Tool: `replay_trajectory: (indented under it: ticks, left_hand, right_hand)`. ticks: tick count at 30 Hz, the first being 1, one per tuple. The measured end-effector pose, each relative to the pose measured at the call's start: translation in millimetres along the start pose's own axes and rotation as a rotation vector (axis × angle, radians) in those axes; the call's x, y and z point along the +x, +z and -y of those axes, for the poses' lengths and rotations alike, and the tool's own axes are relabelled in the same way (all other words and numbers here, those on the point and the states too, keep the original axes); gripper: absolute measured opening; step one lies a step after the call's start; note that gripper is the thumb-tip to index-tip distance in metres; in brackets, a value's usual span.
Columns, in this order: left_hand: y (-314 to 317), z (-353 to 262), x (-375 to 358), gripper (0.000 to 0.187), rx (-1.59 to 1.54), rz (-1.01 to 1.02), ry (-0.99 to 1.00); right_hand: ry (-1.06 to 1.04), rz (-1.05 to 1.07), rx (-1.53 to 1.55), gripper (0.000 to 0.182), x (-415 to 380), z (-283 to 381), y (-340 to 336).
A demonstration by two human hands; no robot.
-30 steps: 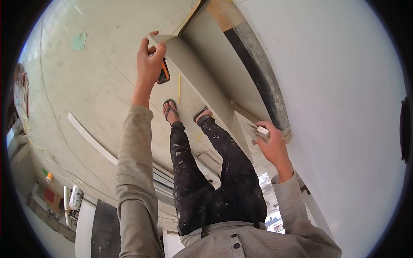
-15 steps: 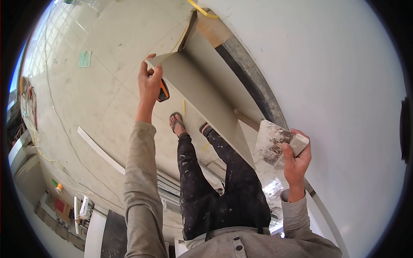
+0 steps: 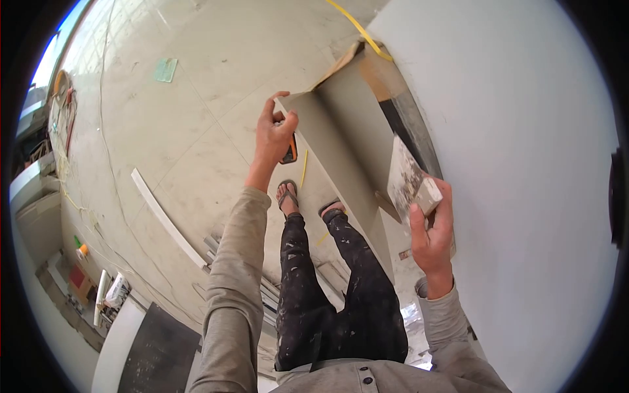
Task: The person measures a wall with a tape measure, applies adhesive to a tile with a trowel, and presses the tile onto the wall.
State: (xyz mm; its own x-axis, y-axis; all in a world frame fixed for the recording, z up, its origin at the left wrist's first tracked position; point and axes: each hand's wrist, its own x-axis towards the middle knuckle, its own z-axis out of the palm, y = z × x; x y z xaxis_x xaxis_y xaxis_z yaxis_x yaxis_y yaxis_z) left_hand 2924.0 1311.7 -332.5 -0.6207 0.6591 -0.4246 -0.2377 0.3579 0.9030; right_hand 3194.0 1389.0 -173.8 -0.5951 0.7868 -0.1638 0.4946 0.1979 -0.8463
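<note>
My left hand (image 3: 274, 137) is closed on the far corner of a long grey panel (image 3: 327, 150), its thumb and fingers over the edge. Just beyond that hand shows an orange-and-black object (image 3: 289, 150), partly hidden by the fingers. The panel forms an angled trough with a second grey board beside it. My right hand (image 3: 434, 232) grips the pale block end of a plaster-smeared flat tool (image 3: 405, 175). Its blotched flat face is turned toward the panel and stands steeply tilted, overlapping the trough's inner side in this view.
A large white surface (image 3: 517, 164) fills the right side. A yellow strip (image 3: 354, 23) lies by the panel's far end. Below my left arm are a white strip (image 3: 167, 219) and metal profiles (image 3: 268, 295). Cables, a green sheet (image 3: 166, 70) and a dark board (image 3: 157, 354) lie leftward.
The view has shifted, so the floor and panel appear farther right. My right hand has moved up and inward, tilting the flat tool more upright. My left hand keeps its hold on the panel corner.
</note>
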Motion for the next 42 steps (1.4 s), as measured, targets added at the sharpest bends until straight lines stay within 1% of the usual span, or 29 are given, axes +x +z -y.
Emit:
replay_trajectory:
  ticks: [2,5,6,8,9,10,12,14,16,17,18,19,20,22,23,24,25,26,28,29,31,34,35,36,38,39,40,41,42]
  left_hand:
    - [-3.1,5.0,2.3,0.043,0.036,-0.023,0.0]
    - [-4.8,2.1,-0.5,0.041,0.028,0.001,-0.002]
    - [-2.6,3.7,0.7,0.041,0.026,-0.012,0.005]
    - [-2.1,-0.3,-1.8,0.04,-0.045,-0.007,-0.014]
    - [-3.9,5.3,-0.3,0.041,-0.028,0.001,0.025]
    - [-11.5,8.5,0.1,0.041,0.08,0.043,-0.016]
    - [-9.4,9.7,3.6,0.043,0.036,0.054,-0.021]
    - [-6.8,9.8,4.9,0.045,0.095,0.05,-0.012]
    - [-7.3,12.8,7.8,0.047,0.196,0.064,0.003]
    - [-7.3,6.1,10.0,0.049,0.136,0.096,-0.028]
    - [-6.9,-2.2,8.4,0.05,0.071,0.122,-0.075]
    - [-4.8,-2.7,7.9,0.051,0.088,0.121,-0.078]
    - [-1.6,-4.2,8.0,0.052,0.105,0.122,-0.077]
    - [-1.0,-2.2,13.6,0.054,0.014,0.134,-0.103]
    - [-1.9,-4.8,19.0,0.055,0.056,0.127,-0.058]
    - [-3.6,-8.3,23.9,0.056,0.097,0.119,-0.02]
    - [-4.5,-13.4,27.9,0.058,0.086,0.138,-0.038]
    - [-6.8,-20.0,33.7,0.054,0.076,0.176,-0.088]
    - [-9.4,-15.8,34.5,0.06,0.091,0.213,-0.09]
    - [-10.0,-13.0,36.7,0.06,0.09,0.219,-0.103]
    - [-9.2,-8.3,39.3,0.061,0.119,0.186,0.018]
    - [-13.3,-1.4,38.3,0.062,0.109,0.237,-0.006]
    - [-16.3,-3.6,36.1,0.062,0.134,0.284,-0.059]
    - [-16.7,-2.6,35.2,0.062,0.138,0.295,-0.061]
    - [-16.5,-2.3,33.2,0.062,0.157,0.262,-0.039]
    - [-15.3,-1.8,31.6,0.062,0.166,0.247,-0.045]
    - [-15.3,-0.9,28.1,0.061,0.162,0.237,-0.05]
    - [-12.9,0.5,26.4,0.06,0.115,0.197,-0.089]
    - [-9.4,2.3,24.3,0.06,0.069,0.159,-0.123]
  right_hand:
    - [-0.026,0.01,-0.004,0.033,19.6,6.2,9.0]
    - [-0.177,-0.179,0.287,0.033,54.6,20.0,28.1]
    - [-0.188,-0.171,0.291,0.033,71.3,20.2,38.7]
    - [-0.331,-0.279,0.349,0.028,107.3,30.0,58.0]
    - [-0.386,-0.282,0.266,0.026,129.4,29.2,70.4]
    - [-0.436,-0.289,0.184,0.023,150.6,24.4,88.5]
    - [-0.381,-0.249,0.227,0.022,194.8,13.0,130.0]
    - [-0.251,-0.17,0.326,0.023,236.8,-13.6,176.6]
    - [-0.023,-0.051,0.355,0.025,276.4,-40.3,217.4]
    - [-0.019,-0.055,0.348,0.025,298.8,-59.0,237.7]
    - [0.031,-0.022,0.274,0.024,316.4,-82.6,260.3]
    - [0.089,0.019,0.197,0.024,328.4,-110.3,282.9]
    - [0.109,0.032,0.183,0.024,337.2,-146.1,306.5]
    - [0.315,-0.038,0.169,0.033,359.8,-210.1,354.1]
    - [0.333,-0.026,0.165,0.033,369.2,-226.3,367.3]
    - [0.401,-0.028,0.146,0.04,373.9,-243.7,377.7]
    - [0.467,-0.035,0.124,0.046,375.2,-255.4,383.9]
    - [0.483,-0.028,0.118,0.046,376.4,-266.4,390.0]
    - [0.593,-0.028,0.039,0.053,383.6,-280.8,400.0]
    - [0.606,-0.026,0.035,0.053,385.9,-287.7,405.7]
    - [0.68,0.001,0.056,0.056,388.7,-306.5,416.2]
    - [0.726,-0.019,0.047,0.054,393.6,-333.5,429.2]
    - [0.733,-0.027,0.05,0.054,394.5,-337.4,428.7]
    - [0.764,0.004,0.114,0.056,395.2,-335.8,425.6]
    - [0.806,0.02,0.179,0.058,387.6,-330.8,413.8]
    - [0.777,0.053,0.154,0.06,377.9,-320.0,403.6]
    - [0.673,0.12,0.096,0.06,363.2,-307.9,387.5]
    - [0.565,0.176,0.04,0.061,348.5,-294.9,371.2]
    - [0.381,0.266,-0.047,0.061,320.2,-272.0,347.1]
